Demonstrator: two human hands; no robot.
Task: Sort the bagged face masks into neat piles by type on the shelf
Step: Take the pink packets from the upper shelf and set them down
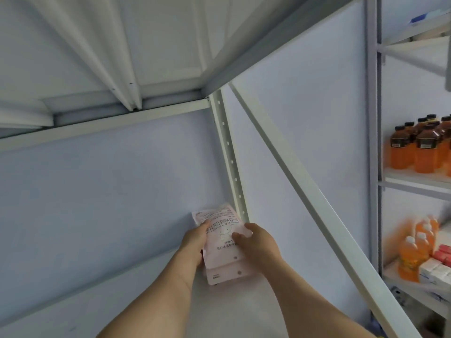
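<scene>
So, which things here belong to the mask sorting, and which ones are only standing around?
Belong to the job:
- pink mask bags, stacked in the shelf corner
- left hand and right hand, both holding the top bag
- shelf

Standing around:
- orange drink bottles on the neighbouring rack
- small boxes below them

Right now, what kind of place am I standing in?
Probably a stockroom or shop storage area. You are reaching into a white metal shelf with pink mask bags, and the next rack holds rows of orange drink bottles and small boxes.
</scene>
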